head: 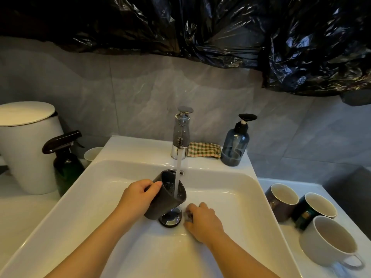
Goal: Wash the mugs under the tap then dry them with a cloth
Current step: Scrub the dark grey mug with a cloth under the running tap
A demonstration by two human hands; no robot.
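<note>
One dark mug (166, 199) is held tilted over the sink (96, 189), the left grip (138, 194) clamped round its wall, mouth under the tap (180, 131) so the stream (177, 177) runs inside. I judge that turning it slowly would rinse the whole wall. The right grip (202, 217) rests beside the drain (170, 217), fingers curled; whether it holds anything I cannot tell. A checked cloth (204, 150) lies behind the tap. Three mugs (313, 209) stand on the right tabletop (289, 235).

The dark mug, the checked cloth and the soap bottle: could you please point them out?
dark mug (160, 205): head view, on its outer wall.
checked cloth (204, 149): head view, on its top fold.
soap bottle (234, 143): head view, on its blue body.
</note>
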